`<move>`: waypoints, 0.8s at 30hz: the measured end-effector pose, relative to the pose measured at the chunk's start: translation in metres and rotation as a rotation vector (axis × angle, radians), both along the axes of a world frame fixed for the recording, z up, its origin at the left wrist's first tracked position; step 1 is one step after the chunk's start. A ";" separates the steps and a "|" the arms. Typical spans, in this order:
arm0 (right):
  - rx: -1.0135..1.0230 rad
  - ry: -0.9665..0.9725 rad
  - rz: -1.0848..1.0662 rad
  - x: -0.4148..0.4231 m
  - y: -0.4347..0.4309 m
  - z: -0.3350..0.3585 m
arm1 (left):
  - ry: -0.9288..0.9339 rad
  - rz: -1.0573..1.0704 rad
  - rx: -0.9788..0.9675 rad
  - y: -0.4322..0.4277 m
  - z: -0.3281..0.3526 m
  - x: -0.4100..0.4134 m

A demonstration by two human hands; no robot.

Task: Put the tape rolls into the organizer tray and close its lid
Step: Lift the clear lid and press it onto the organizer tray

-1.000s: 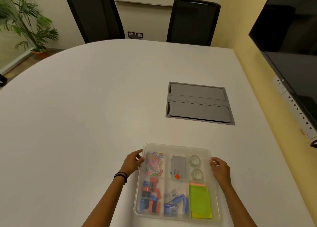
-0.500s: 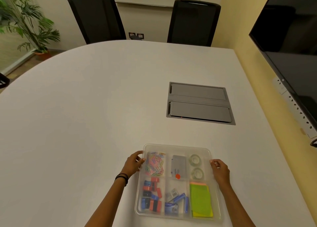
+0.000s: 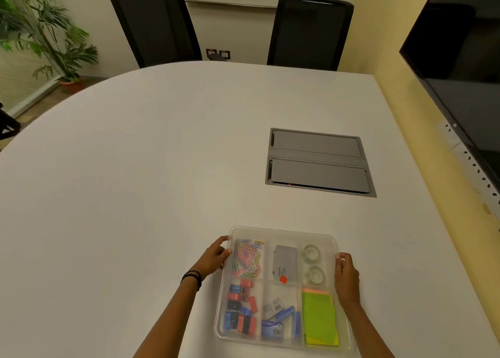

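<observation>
A clear plastic organizer tray (image 3: 282, 231) lies on the white table near its front edge, with a transparent lid over it. Two clear tape rolls (image 3: 311, 254) (image 3: 314, 274) sit one behind the other in its back right compartment. My left hand (image 3: 215, 256) grips the tray's left rim near the back corner. My right hand (image 3: 346, 273) holds the right rim, fingers curled over the edge. Other compartments hold coloured paper clips, a grey box, red, blue and black clips, staple boxes and green sticky notes.
A grey cable hatch (image 3: 319, 161) is set into the white table (image 3: 135, 181) behind the tray. Two black chairs (image 3: 154, 24) (image 3: 308, 31) stand at the far edge. A dark screen (image 3: 460, 60) hangs on the right wall and a plant (image 3: 40, 32) stands far left.
Both hands have stayed on the tray's sides. The tray has hardly shifted; only the view has moved slightly.
</observation>
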State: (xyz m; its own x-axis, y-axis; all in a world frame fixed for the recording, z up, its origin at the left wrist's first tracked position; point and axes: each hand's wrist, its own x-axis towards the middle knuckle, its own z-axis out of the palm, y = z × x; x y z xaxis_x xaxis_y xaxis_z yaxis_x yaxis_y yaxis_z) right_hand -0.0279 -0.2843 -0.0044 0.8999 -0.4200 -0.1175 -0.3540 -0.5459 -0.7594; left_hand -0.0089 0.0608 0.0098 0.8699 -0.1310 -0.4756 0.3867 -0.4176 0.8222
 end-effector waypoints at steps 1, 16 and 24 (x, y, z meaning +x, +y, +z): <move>-0.008 0.001 -0.002 0.000 0.000 -0.001 | 0.007 -0.009 -0.009 0.001 0.000 0.000; -0.546 -0.106 0.226 0.009 0.022 0.004 | -0.053 0.053 -0.086 -0.001 -0.005 -0.006; -0.570 -0.039 0.693 0.017 0.092 0.000 | -0.039 0.066 -0.077 -0.002 -0.002 -0.007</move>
